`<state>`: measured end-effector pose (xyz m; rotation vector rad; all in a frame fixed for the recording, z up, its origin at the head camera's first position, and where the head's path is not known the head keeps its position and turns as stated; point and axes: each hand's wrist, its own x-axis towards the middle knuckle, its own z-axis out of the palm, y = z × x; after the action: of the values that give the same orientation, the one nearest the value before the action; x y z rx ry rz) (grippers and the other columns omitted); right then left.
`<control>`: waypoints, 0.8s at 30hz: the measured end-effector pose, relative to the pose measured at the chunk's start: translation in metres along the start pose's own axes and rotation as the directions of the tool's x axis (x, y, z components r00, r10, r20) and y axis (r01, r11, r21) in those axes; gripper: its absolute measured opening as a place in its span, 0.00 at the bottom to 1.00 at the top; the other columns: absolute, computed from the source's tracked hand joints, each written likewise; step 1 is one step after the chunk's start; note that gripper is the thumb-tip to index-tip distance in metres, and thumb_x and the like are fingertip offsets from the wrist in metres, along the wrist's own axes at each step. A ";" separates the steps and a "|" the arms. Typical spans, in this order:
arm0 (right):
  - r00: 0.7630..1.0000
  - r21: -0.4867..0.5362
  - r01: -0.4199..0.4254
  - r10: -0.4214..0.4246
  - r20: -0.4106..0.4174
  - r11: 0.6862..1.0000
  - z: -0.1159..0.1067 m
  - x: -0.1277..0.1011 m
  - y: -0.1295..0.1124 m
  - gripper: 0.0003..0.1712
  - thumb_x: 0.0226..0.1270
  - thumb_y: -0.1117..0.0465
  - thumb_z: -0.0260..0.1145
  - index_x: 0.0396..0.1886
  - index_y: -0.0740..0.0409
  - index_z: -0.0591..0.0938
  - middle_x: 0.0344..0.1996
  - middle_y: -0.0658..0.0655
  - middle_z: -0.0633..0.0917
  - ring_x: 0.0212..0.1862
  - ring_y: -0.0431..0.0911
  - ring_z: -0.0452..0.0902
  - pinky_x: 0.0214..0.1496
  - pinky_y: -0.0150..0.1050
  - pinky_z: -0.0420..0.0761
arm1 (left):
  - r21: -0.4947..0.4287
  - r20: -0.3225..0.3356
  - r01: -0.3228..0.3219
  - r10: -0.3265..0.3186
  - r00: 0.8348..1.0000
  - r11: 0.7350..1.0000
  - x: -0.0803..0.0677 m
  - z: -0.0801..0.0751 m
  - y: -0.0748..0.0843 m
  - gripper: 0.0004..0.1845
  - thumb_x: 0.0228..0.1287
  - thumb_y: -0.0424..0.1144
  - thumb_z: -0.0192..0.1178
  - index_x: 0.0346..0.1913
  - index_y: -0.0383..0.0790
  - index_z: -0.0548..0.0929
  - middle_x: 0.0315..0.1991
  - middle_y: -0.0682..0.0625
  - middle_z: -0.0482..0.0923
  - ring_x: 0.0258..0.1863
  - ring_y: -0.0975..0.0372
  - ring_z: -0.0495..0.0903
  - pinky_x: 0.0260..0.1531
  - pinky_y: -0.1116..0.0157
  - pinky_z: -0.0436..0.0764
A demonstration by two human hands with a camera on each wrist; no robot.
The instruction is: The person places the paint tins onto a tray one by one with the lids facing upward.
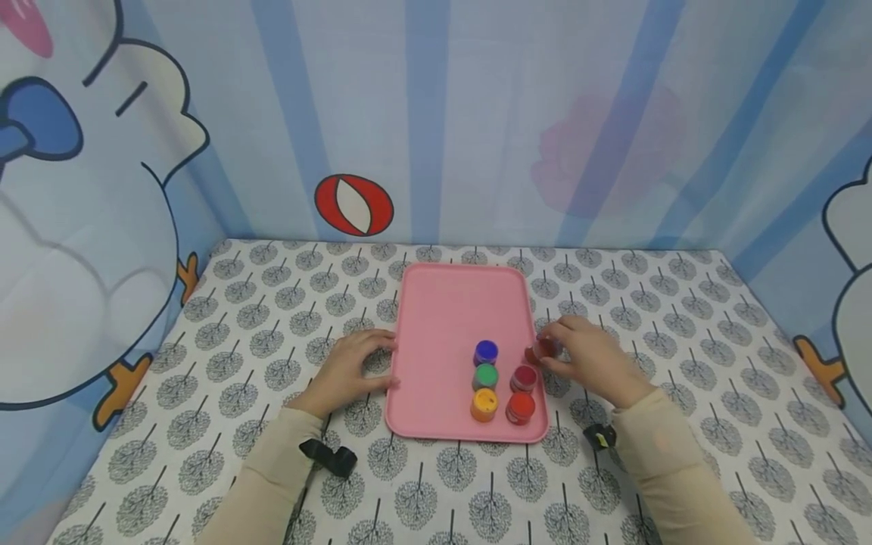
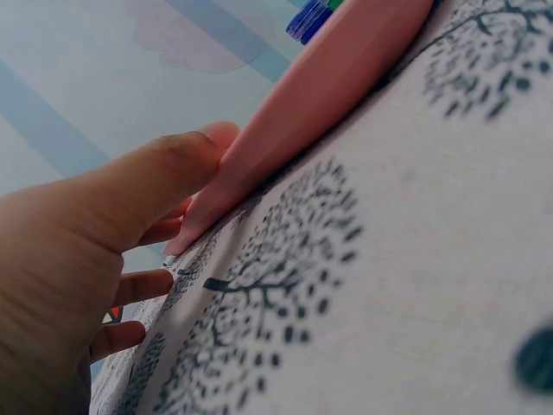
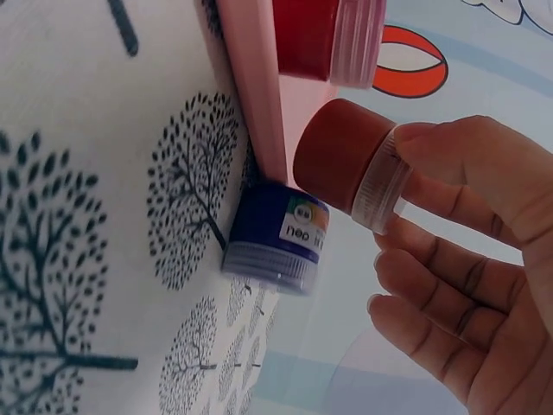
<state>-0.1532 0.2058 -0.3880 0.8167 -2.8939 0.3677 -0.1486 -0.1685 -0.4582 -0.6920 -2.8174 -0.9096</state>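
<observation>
My right hand (image 1: 587, 356) pinches a brown paint jar (image 3: 344, 154) by its clear lid, between thumb and fingers. The jar is tilted, at the right rim of the pink tray (image 1: 436, 318). Close below it in the right wrist view, a dark blue paint jar (image 3: 275, 232) stands on the cloth, against the tray's outer side; the head view hides it. My left hand (image 1: 347, 371) rests at the tray's left side, thumb and fingers spread, thumb touching the rim. On the tray stand a blue jar (image 1: 486, 353), a green jar (image 1: 486, 377), a yellow jar (image 1: 484, 406), a dark red jar (image 1: 524, 378) and a red jar (image 1: 521, 408).
A white tablecloth (image 1: 272, 352) with a grey tree print lies under the tray. Behind the table hangs a blue striped backdrop (image 1: 490, 136) with cartoon figures. Black straps (image 1: 329, 458) are on the wrists.
</observation>
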 end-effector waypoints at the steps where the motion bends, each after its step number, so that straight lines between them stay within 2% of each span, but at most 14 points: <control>1: 1.000 -0.002 -0.003 0.003 0.002 1.000 0.000 0.001 -0.001 0.18 0.52 0.57 0.74 0.43 0.55 0.83 0.34 0.50 0.82 0.38 0.45 0.78 0.42 0.42 0.83 | -0.002 -0.001 -0.002 0.002 1.000 1.000 0.000 0.000 0.001 0.30 0.48 0.52 0.73 0.55 0.46 0.79 0.64 0.49 0.74 0.67 0.50 0.68 0.70 0.45 0.60; 5: 1.000 -0.005 -0.005 0.006 0.022 1.000 0.002 0.005 -0.003 0.18 0.53 0.56 0.74 0.44 0.55 0.83 0.34 0.50 0.81 0.38 0.44 0.77 0.41 0.42 0.83 | -0.005 -0.004 -0.004 0.004 1.000 1.000 0.000 -0.001 0.002 0.30 0.48 0.51 0.72 0.55 0.46 0.79 0.64 0.49 0.74 0.67 0.50 0.68 0.70 0.44 0.60; 11: 0.998 0.006 -0.006 0.005 0.066 1.000 0.006 0.011 -0.006 0.19 0.54 0.55 0.73 0.45 0.56 0.83 0.38 0.52 0.83 0.42 0.46 0.79 0.46 0.44 0.84 | -0.008 0.000 0.001 -0.001 1.000 1.000 -0.001 0.000 0.002 0.31 0.48 0.52 0.72 0.56 0.46 0.79 0.64 0.49 0.74 0.67 0.50 0.68 0.70 0.44 0.60; 24: 0.994 -0.007 -0.006 0.007 0.105 1.000 0.009 0.019 -0.010 0.19 0.55 0.57 0.73 0.46 0.57 0.83 0.39 0.54 0.83 0.42 0.46 0.79 0.47 0.44 0.84 | -0.002 -0.006 0.000 0.000 1.000 1.000 0.000 0.000 0.001 0.31 0.47 0.52 0.73 0.56 0.46 0.79 0.64 0.49 0.74 0.66 0.51 0.69 0.70 0.44 0.60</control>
<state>-0.1645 0.1858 -0.3918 0.8511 -2.9930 0.3248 -0.1479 -0.1683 -0.4580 -0.6881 -2.8120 -0.9127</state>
